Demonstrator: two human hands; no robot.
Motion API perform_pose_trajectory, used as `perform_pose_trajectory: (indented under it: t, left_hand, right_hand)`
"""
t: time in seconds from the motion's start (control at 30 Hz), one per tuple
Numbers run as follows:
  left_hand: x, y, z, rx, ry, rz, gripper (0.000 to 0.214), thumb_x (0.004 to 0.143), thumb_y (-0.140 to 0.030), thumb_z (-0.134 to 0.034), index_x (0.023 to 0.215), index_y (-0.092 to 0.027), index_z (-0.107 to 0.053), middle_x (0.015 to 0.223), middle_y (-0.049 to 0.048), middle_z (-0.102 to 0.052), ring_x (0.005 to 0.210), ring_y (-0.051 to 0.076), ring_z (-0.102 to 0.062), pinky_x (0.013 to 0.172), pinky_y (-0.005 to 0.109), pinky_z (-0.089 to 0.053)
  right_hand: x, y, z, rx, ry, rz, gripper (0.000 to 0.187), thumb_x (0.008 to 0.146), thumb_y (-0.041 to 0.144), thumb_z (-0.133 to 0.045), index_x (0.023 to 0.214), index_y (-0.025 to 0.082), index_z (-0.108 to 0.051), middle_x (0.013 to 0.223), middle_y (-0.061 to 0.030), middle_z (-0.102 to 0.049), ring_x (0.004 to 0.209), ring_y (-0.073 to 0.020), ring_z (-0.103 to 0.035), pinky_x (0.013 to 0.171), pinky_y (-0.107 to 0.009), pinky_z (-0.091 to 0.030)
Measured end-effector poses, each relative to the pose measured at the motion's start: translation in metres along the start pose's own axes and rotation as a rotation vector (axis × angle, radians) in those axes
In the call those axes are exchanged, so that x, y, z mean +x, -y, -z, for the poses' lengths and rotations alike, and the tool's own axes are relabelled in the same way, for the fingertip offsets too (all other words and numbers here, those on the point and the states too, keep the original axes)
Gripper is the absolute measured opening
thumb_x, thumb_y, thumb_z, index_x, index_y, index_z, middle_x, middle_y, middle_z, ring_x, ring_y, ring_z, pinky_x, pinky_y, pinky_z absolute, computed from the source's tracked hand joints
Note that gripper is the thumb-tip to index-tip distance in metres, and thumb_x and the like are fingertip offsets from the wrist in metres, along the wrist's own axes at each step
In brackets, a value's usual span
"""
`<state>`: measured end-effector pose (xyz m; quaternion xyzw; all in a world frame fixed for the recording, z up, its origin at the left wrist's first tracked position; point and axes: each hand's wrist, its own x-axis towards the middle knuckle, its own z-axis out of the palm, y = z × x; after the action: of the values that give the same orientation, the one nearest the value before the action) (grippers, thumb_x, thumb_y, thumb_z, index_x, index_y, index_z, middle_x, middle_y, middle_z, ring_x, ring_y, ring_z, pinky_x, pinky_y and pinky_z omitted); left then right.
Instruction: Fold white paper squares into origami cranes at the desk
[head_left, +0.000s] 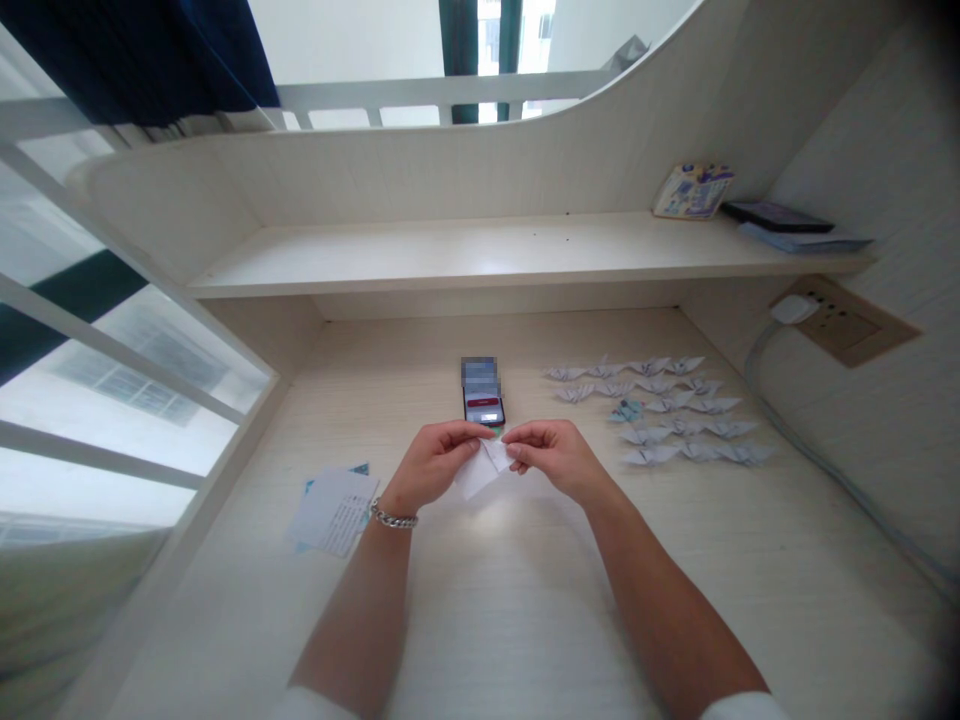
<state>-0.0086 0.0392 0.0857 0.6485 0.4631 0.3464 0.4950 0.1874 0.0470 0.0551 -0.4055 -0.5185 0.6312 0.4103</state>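
Between my two hands is a partly folded piece of white paper (480, 474), held just above the desk. My left hand (437, 460), with a silver chain bracelet (394, 517) on its wrist, pinches the paper's upper left side. Its upper right edge is gripped by the thumb and fingers of my right hand (550, 452). Directly beyond the fingertips lies a phone (482, 388) with its screen lit. Several folded paper cranes (679, 425) stand in rows to the right, most of them white and one blue (627, 410).
A stack of paper sheets (335, 512) lies on the desk at the left. Above the back of the desk runs a shelf (420, 250), with a small box (693, 191) and a dark flat object (780, 216) at its right. A plugged-in cable (817, 470) trails down the right side.
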Motion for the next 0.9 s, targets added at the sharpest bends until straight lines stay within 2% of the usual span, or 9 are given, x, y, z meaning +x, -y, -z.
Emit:
perform_pose_trajectory:
  t: [0.2, 0.4, 0.7, 0.9]
  left_hand:
    - [0.001, -0.001, -0.008, -0.004, -0.035, 0.003, 0.027, 0.075, -0.032, -0.058, 0.093, -0.014, -0.066, 0.086, 0.0073, -0.068, 0.073, 0.015, -0.06, 0.06, 0.022, -0.044]
    - [0.004, 0.002, -0.01, -0.044, -0.186, 0.015, 0.029, 0.071, -0.036, -0.063, 0.089, -0.013, -0.066, 0.082, 0.0067, -0.068, 0.065, 0.014, -0.06, 0.053, 0.02, -0.043]
    - [0.003, 0.001, -0.01, -0.024, -0.095, 0.032, 0.03, 0.073, -0.036, -0.06, 0.092, -0.013, -0.067, 0.082, 0.0073, -0.068, 0.066, 0.014, -0.059, 0.052, 0.02, -0.042]
    - [0.003, 0.001, -0.01, -0.004, -0.097, 0.017, 0.028, 0.074, -0.036, -0.059, 0.089, -0.014, -0.067, 0.079, 0.0065, -0.067, 0.063, 0.013, -0.057, 0.052, 0.02, -0.042]
  right_hand:
    - [-0.001, 0.003, -0.002, -0.05, -0.014, 0.018, 0.022, 0.066, 0.029, -0.069, 0.081, 0.014, -0.068, 0.059, -0.0021, -0.066, 0.052, -0.0125, -0.061, 0.052, -0.025, -0.051]
    - [-0.006, 0.015, -0.008, 0.015, -0.109, 0.08, 0.03, 0.06, 0.025, -0.074, 0.086, 0.014, -0.066, 0.062, -0.0022, -0.066, 0.056, -0.0131, -0.06, 0.054, -0.027, -0.05]
    - [-0.005, 0.014, -0.009, 0.025, -0.15, 0.076, 0.031, 0.061, 0.029, -0.072, 0.086, 0.013, -0.066, 0.061, -0.0027, -0.065, 0.056, -0.0135, -0.06, 0.053, -0.027, -0.049]
    - [-0.006, 0.015, -0.01, 0.015, -0.175, 0.036, 0.027, 0.063, 0.03, -0.071, 0.083, 0.012, -0.068, 0.061, -0.0036, -0.066, 0.056, -0.0137, -0.061, 0.054, -0.027, -0.051]
